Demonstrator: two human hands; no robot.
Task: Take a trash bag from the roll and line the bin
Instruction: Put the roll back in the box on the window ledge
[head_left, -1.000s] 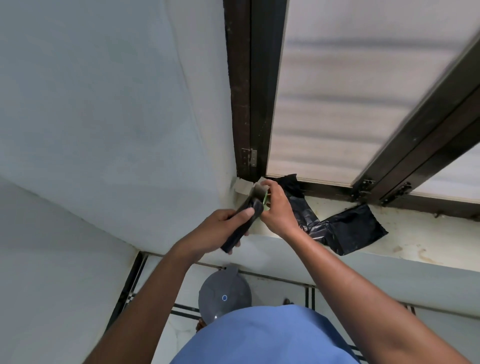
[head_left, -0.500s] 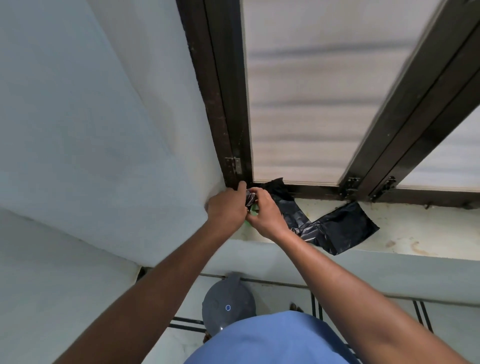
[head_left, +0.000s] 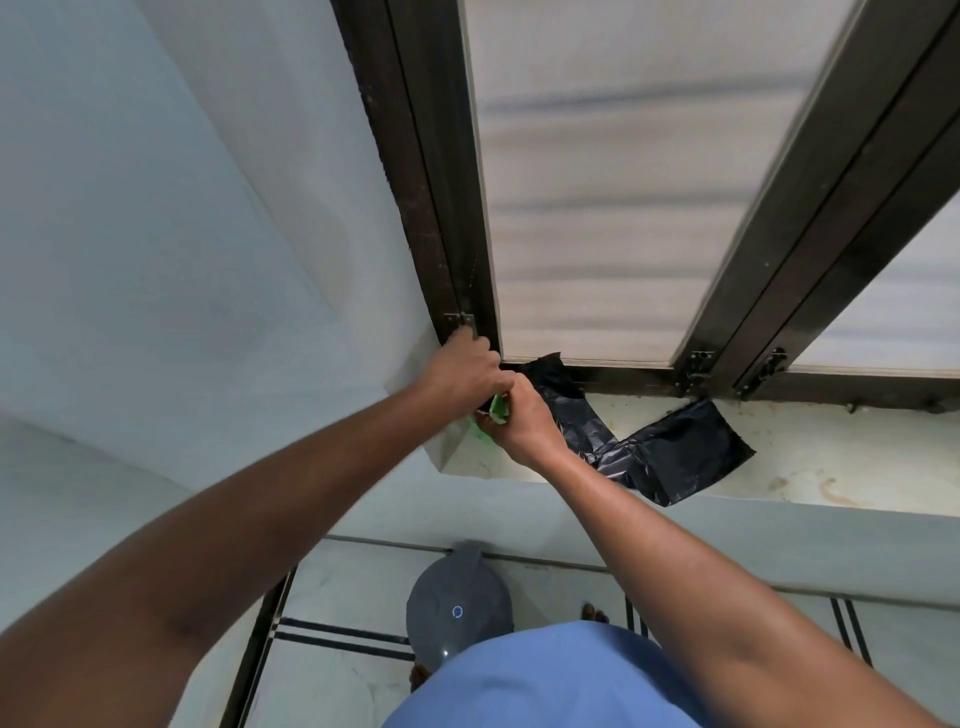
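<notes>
- Both hands meet at the window sill (head_left: 810, 467) corner, mid-frame, right by the dark window frame (head_left: 431, 208).
- Left hand (head_left: 465, 376) is curled over something dark, apparently the bag roll, mostly hidden.
- Right hand (head_left: 524, 421) pinches a green bit (head_left: 497, 408) next to it.
- Loose black trash bag (head_left: 670, 452) lies on the sill, right of the hands.
- Grey bin (head_left: 460, 608) sits on the floor, bottom centre, lid on.
</notes>
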